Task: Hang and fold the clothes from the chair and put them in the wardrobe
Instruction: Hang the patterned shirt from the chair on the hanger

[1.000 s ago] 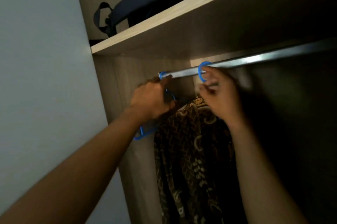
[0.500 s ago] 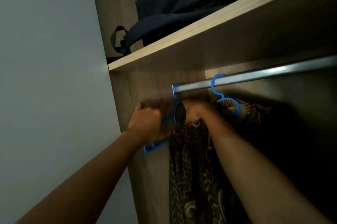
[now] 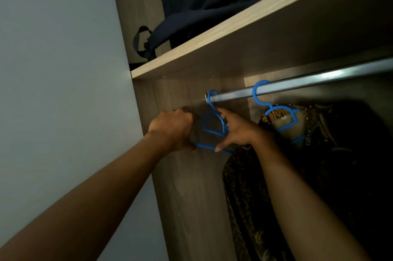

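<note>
Inside the wardrobe, a metal rail runs under a wooden shelf. A bare blue hanger hooks on the rail's left end. My left hand grips its left side, and my right hand holds its right side, thumb on the lower bar. A second blue hanger hangs further right on the rail and carries a dark brown patterned garment, which drapes down behind my right forearm.
A dark blue bag with a strap loop lies on the shelf above. A pale door panel stands at the left. The wardrobe's wooden side wall is close behind the bare hanger. The right interior is dark.
My right hand left the patterned garment's hanger hook on the rail and moved left and down onto the bare hanger. The view tilted upward, and the garment's hanger now hangs free.
</note>
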`<state>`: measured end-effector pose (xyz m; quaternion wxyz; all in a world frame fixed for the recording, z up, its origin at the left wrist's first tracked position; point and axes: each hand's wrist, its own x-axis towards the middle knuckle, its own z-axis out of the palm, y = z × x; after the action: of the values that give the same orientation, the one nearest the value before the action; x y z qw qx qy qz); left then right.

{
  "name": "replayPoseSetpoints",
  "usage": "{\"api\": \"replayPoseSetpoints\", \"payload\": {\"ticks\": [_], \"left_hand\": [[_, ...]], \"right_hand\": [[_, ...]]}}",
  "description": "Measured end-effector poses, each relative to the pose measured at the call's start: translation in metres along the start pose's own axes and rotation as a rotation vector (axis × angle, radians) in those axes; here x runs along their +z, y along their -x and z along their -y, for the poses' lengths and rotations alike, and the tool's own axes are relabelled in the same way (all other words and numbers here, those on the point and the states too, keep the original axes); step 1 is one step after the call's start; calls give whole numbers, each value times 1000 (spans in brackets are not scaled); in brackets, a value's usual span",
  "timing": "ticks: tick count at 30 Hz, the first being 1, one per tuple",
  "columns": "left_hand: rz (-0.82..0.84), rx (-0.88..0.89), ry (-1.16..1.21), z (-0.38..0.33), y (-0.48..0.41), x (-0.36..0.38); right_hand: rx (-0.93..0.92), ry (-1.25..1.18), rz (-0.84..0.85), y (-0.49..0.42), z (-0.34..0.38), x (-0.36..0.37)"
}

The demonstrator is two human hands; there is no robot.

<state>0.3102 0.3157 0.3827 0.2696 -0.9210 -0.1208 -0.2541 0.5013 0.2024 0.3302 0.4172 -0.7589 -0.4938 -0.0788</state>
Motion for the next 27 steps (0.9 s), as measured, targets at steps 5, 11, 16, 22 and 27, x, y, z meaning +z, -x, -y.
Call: {"api": "replayPoseSetpoints", "payload": {"ticks": [5,11,16,22,27], "left_hand": [[15,-3,-78,2,-5,-22],[0,-29,-175,6,7,-38],[52,-66,-236,21,44,-45],[-2,-114,-325,18,98,-62],[52,-176,-361,23,156,-102]], "right_hand": [[-70,18,-96,-4,6,13],[-138,-48,-173,-3,23,20],[-231,-69,-148,9,46,47],[-357,-156,-143,37,82,72],[-396,-140,-127,82,133,77]]}}
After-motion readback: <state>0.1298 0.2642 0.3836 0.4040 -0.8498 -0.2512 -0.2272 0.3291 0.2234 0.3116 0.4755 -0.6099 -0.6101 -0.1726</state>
